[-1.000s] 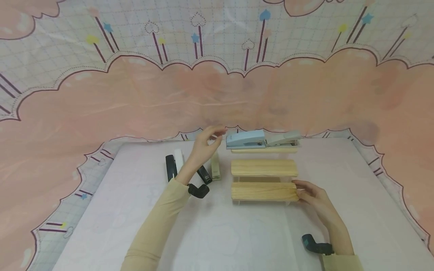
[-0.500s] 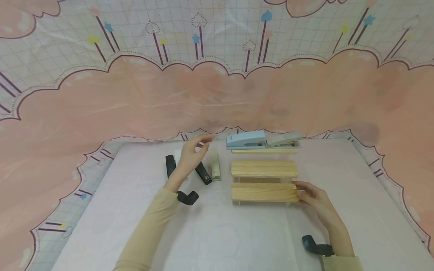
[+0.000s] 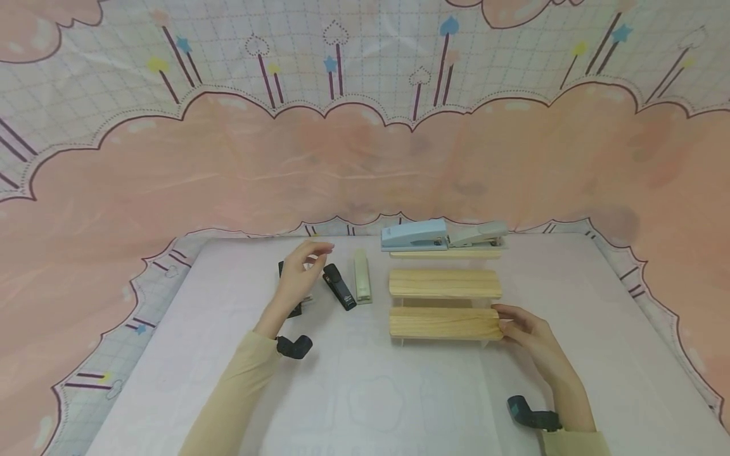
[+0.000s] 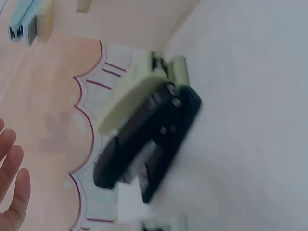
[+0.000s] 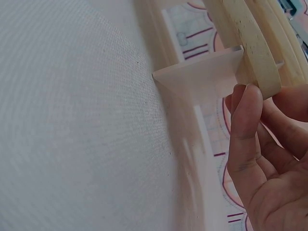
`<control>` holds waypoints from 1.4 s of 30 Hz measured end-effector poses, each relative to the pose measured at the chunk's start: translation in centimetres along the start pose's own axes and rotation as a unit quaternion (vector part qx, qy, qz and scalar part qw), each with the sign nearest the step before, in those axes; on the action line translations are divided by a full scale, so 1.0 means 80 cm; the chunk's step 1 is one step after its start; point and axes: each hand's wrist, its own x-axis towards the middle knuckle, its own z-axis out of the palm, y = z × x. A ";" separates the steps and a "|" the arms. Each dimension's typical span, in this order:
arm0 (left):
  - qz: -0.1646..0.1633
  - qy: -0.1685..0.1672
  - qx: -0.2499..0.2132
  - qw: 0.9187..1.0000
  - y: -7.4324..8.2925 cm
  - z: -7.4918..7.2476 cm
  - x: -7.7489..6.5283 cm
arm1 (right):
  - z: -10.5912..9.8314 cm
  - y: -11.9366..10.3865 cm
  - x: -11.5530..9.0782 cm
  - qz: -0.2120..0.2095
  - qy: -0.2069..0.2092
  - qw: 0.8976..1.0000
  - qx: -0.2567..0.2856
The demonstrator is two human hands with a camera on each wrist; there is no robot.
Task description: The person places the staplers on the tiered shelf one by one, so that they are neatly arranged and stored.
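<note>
My left hand hovers with bent fingers and nothing in them, overlapping a second black stapler and a white one mostly hidden behind it. Just right of it lie a black stapler and a pale green stapler; the left wrist view shows this black stapler beside the green one. With thumb and fingers, my right hand pinches the right end of the lowest board of a wooden tiered rack, as the right wrist view confirms at the board's end.
On the rack's top tier stand a light blue stapler and a grey-green stapler. The middle board bears nothing. Clear side supports hold the boards up. A patterned curtain hangs behind the white table.
My left hand has moved left and nearer to me, away from the blue stapler and over the staplers at left. The right hand keeps its place on the rack.
</note>
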 end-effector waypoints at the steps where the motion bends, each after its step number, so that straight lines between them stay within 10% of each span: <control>1: -0.007 0.002 0.003 1.000 -0.003 -0.002 -0.003 | 0.000 0.000 0.000 0.000 0.000 1.000 0.000; 27: -0.170 0.046 0.083 0.981 -0.056 -0.062 -0.068 | 0.001 -0.001 0.000 0.002 0.003 1.000 -0.004; 42: -0.248 -0.002 0.066 0.966 -0.072 -0.063 -0.080 | 0.001 -0.001 0.000 0.001 0.002 1.000 -0.002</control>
